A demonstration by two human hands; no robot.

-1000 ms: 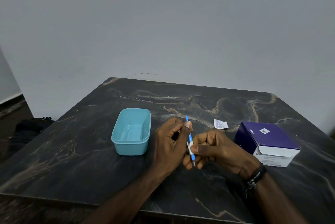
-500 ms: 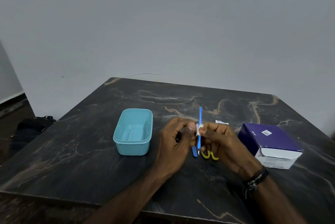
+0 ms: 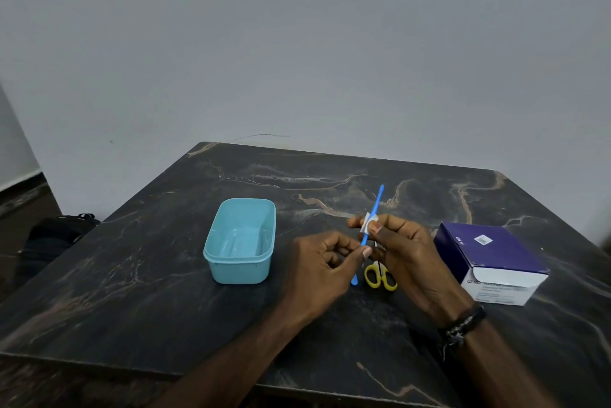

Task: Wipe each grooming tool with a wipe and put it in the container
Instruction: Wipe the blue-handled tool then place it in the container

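Above the dark marble-patterned table [image 3: 132, 275], a slim blue grooming tool [image 3: 373, 214] was held between both hands. Its long axis was tilted, with the upper end pointed up and away to the right, toward the far edge, and the lower end pointed down toward the near edge, just beside the yellow scissor handles [image 3: 380, 277]. The lower part of the shaft was pinched by the thumb and curled fingers of the left hand [image 3: 322, 264]. Higher up, a small white wipe [image 3: 367, 223] was folded round the shaft and was pinched there by the fingertips of the right hand [image 3: 406, 249], on whose wrist a dark bracelet [image 3: 463, 325] was worn. The scissors were partly hidden behind the right hand. A light-blue container [image 3: 240, 242] was seen left of the hands, well apart from the tool, with nothing visible inside. A purple and white box [image 3: 489, 262] was seen to the right.
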